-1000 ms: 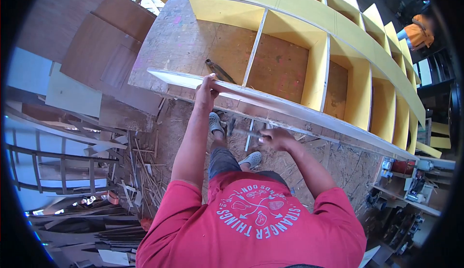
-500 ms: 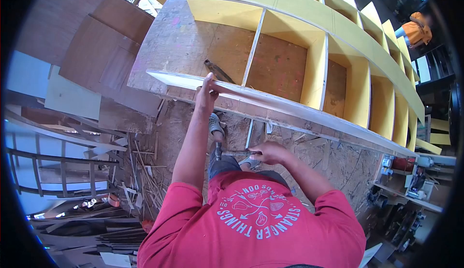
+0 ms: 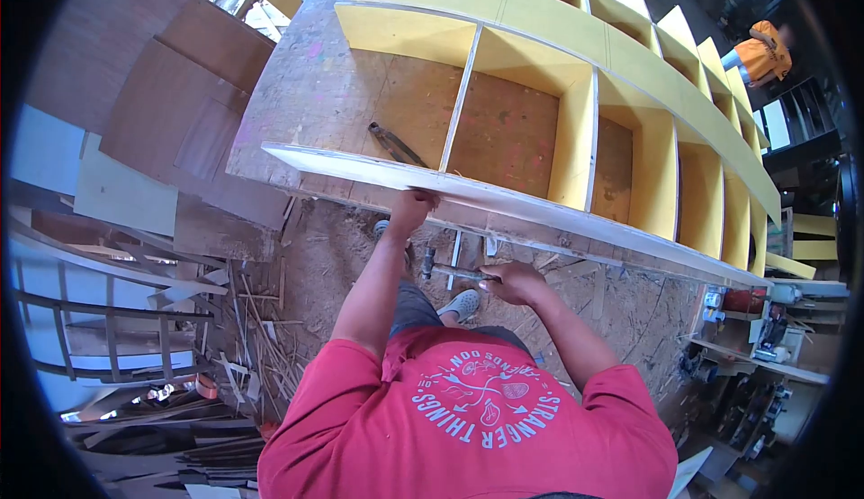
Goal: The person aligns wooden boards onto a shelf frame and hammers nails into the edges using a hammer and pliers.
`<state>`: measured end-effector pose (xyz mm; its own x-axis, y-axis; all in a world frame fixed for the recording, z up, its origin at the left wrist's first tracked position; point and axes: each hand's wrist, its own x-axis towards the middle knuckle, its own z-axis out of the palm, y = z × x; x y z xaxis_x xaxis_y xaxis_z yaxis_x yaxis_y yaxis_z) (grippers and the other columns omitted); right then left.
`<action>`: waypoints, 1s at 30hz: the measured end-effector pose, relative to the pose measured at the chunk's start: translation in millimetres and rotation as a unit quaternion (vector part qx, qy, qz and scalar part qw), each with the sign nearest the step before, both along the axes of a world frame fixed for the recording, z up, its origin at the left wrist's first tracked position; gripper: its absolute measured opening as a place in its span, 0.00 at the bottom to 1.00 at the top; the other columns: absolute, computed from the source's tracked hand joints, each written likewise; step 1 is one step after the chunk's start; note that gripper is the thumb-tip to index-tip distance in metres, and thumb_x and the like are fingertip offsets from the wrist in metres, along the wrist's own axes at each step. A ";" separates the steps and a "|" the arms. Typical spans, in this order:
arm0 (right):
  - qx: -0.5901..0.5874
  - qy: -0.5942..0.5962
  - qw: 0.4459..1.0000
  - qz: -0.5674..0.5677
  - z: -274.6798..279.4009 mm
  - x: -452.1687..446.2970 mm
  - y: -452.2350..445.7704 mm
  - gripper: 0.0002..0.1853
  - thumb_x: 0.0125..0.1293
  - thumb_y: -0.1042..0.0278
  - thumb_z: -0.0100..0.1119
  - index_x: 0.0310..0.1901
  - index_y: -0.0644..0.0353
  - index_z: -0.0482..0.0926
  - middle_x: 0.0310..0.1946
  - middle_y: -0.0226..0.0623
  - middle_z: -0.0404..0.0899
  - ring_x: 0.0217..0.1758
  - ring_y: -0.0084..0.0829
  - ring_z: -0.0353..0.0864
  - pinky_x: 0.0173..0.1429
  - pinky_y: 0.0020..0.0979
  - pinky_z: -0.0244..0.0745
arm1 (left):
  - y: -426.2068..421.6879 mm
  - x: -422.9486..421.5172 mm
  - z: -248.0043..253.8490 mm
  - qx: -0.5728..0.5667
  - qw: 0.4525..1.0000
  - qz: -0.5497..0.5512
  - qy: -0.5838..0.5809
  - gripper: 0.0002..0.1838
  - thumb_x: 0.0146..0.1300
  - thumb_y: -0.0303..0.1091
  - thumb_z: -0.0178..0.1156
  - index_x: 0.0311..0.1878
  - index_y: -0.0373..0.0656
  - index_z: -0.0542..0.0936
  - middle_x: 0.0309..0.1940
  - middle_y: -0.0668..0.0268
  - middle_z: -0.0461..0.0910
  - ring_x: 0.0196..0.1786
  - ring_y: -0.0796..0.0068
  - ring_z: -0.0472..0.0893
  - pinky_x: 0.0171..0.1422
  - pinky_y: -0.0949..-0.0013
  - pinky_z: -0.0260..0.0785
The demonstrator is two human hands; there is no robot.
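Note:
My right hand point(image 3: 513, 283) is wrapped round the handle of a hammer point(image 3: 450, 270), whose dark head points left, below the table edge. My left hand point(image 3: 415, 208) is at the outer face of the pale front board point(image 3: 351, 169), its fingers bent in; whether it pinches something small is hidden. The board is part of a yellow wooden frame point(image 3: 589, 139) with upright dividers. A dark pincer-like tool point(image 3: 394, 144) lies inside the frame's left compartment, just behind the board.
The frame lies on a worn wooden worktable point(image 3: 306, 76). Plywood sheets point(image 3: 171, 112) stand at the left, and wood scraps point(image 3: 270, 346) litter the floor. A person in orange point(image 3: 763, 52) is at the far right. Tools point(image 3: 772, 337) sit on a shelf at the lower right.
My left hand has left the board's top edge and moved down to its outer face. The hammer swung down toward my body, then back up and forward. The view has shifted slightly.

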<state>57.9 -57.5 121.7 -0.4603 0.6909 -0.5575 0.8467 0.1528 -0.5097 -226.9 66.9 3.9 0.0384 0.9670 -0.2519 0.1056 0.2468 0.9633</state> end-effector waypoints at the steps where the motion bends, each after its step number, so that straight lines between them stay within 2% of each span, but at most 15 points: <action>1: 0.002 0.002 1.000 0.008 0.0 -1.4 1.5 0.26 0.74 0.42 0.61 0.67 0.44 0.83 0.54 0.50 0.88 0.58 0.55 0.87 0.62 0.50 0.80 | 4.2 -3.8 -6.2 -0.006 0.999 -0.006 -0.040 0.05 0.65 0.22 0.63 0.36 0.36 0.88 0.29 0.65 0.87 0.33 0.75 0.84 0.41 0.67 0.75; 2: 0.004 0.004 1.000 0.015 -0.5 -2.2 2.6 0.26 0.74 0.42 0.61 0.67 0.44 0.83 0.54 0.50 0.88 0.58 0.55 0.86 0.63 0.50 0.80 | 7.8 -6.4 -12.6 -0.013 0.997 -0.013 -0.079 0.07 0.64 0.20 0.61 0.34 0.37 0.87 0.28 0.66 0.87 0.33 0.77 0.83 0.40 0.68 0.75; 5: -0.032 0.062 0.995 0.075 -41.7 12.5 30.6 0.26 0.74 0.43 0.60 0.67 0.44 0.83 0.54 0.50 0.88 0.59 0.55 0.86 0.64 0.48 0.80 | 6.1 -3.8 3.0 -0.045 0.998 -0.009 -0.041 0.10 0.63 0.16 0.56 0.32 0.38 0.85 0.28 0.66 0.86 0.33 0.77 0.83 0.39 0.70 0.74; 8: -0.055 0.048 0.997 -0.019 1.4 3.9 55.5 0.26 0.75 0.44 0.60 0.67 0.47 0.82 0.55 0.51 0.87 0.58 0.55 0.86 0.63 0.47 0.79 | 6.6 -3.9 -14.2 -0.030 0.999 -0.007 -0.039 0.08 0.63 0.16 0.59 0.33 0.37 0.86 0.28 0.66 0.86 0.33 0.76 0.84 0.40 0.69 0.75; 9: 0.006 0.071 0.997 -0.021 -2.4 3.0 56.3 0.26 0.75 0.44 0.60 0.67 0.48 0.82 0.54 0.53 0.87 0.57 0.55 0.87 0.62 0.46 0.78 | 1.9 -2.0 -11.7 -0.030 0.998 0.001 -0.051 0.08 0.63 0.17 0.59 0.33 0.37 0.86 0.28 0.66 0.86 0.33 0.77 0.84 0.40 0.69 0.75; 12: -0.093 0.042 0.987 0.127 1.5 6.4 63.0 0.26 0.75 0.45 0.61 0.68 0.47 0.81 0.55 0.55 0.87 0.57 0.55 0.87 0.61 0.45 0.78 | 5.2 -2.4 -10.0 -0.035 0.997 0.021 -0.066 0.06 0.64 0.18 0.62 0.34 0.37 0.86 0.29 0.66 0.87 0.33 0.77 0.84 0.42 0.68 0.76; 13: -0.081 0.085 0.982 0.145 -8.6 10.2 60.7 0.24 0.75 0.46 0.62 0.65 0.49 0.83 0.52 0.54 0.87 0.55 0.56 0.87 0.59 0.45 0.78 | 6.4 -2.7 -16.7 -0.046 0.997 0.022 -0.059 0.05 0.64 0.18 0.63 0.35 0.37 0.87 0.29 0.66 0.87 0.34 0.77 0.84 0.42 0.68 0.76; 16: -0.041 0.076 0.996 0.034 0.3 9.2 71.2 0.26 0.76 0.45 0.61 0.67 0.53 0.82 0.54 0.53 0.87 0.56 0.55 0.86 0.59 0.44 0.78 | 11.6 -4.2 -43.0 -0.072 0.997 0.024 -0.024 0.04 0.64 0.19 0.65 0.37 0.36 0.87 0.30 0.66 0.88 0.35 0.76 0.85 0.43 0.68 0.77; 17: -0.016 0.060 0.998 0.029 2.7 5.6 75.2 0.25 0.76 0.45 0.61 0.66 0.52 0.82 0.53 0.53 0.87 0.56 0.54 0.87 0.59 0.44 0.78 | 10.6 -5.7 -51.4 -0.079 0.997 0.024 -0.010 0.04 0.65 0.19 0.65 0.38 0.36 0.88 0.31 0.66 0.88 0.35 0.76 0.85 0.43 0.68 0.77; 20: -0.089 0.051 0.986 0.130 5.3 -1.1 71.3 0.25 0.77 0.46 0.61 0.65 0.53 0.82 0.53 0.54 0.87 0.56 0.52 0.87 0.60 0.44 0.78 | 6.1 -2.5 -14.1 -0.068 0.996 0.032 -0.055 0.03 0.65 0.22 0.69 0.39 0.36 0.89 0.32 0.65 0.89 0.35 0.77 0.85 0.44 0.69 0.77; 23: 0.005 0.127 0.986 0.107 -36.4 17.3 67.9 0.25 0.77 0.47 0.61 0.67 0.53 0.81 0.51 0.55 0.87 0.54 0.52 0.88 0.58 0.44 0.77 | 6.7 -3.0 -20.2 -0.071 0.997 0.032 -0.031 0.03 0.65 0.26 0.71 0.37 0.36 0.90 0.31 0.66 0.89 0.35 0.77 0.86 0.43 0.69 0.77; 26: -0.046 0.077 0.996 0.003 -6.9 -0.4 68.9 0.26 0.77 0.46 0.62 0.68 0.51 0.81 0.53 0.55 0.87 0.55 0.52 0.87 0.59 0.43 0.77 | 10.0 -3.6 -40.3 -0.075 0.996 0.037 -0.025 0.04 0.64 0.27 0.73 0.36 0.36 0.90 0.30 0.66 0.89 0.34 0.78 0.85 0.42 0.68 0.76; 27: -0.020 0.118 0.992 0.032 -5.9 -1.9 62.2 0.25 0.77 0.47 0.61 0.69 0.50 0.80 0.53 0.54 0.87 0.55 0.52 0.87 0.59 0.43 0.77 | 9.9 -4.6 -40.8 -0.067 0.997 0.035 -0.024 0.04 0.64 0.27 0.73 0.36 0.36 0.90 0.29 0.66 0.89 0.34 0.78 0.85 0.42 0.68 0.76; 29: -0.089 0.084 0.986 0.112 -2.0 2.2 76.5 0.25 0.77 0.47 0.61 0.69 0.50 0.81 0.54 0.54 0.87 0.56 0.51 0.87 0.60 0.43 0.78 | 9.9 -4.4 -42.5 -0.050 0.998 0.033 -0.022 0.04 0.65 0.27 0.73 0.35 0.36 0.90 0.29 0.66 0.89 0.34 0.78 0.85 0.42 0.68 0.77; 30: -0.126 0.068 0.978 0.152 3.7 1.3 79.4 0.25 0.77 0.47 0.61 0.68 0.50 0.81 0.54 0.54 0.87 0.56 0.51 0.88 0.60 0.43 0.78 | 7.6 -4.0 -37.0 -0.079 0.996 0.029 -0.018 0.04 0.65 0.26 0.73 0.36 0.36 0.90 0.30 0.65 0.89 0.34 0.78 0.85 0.42 0.68 0.77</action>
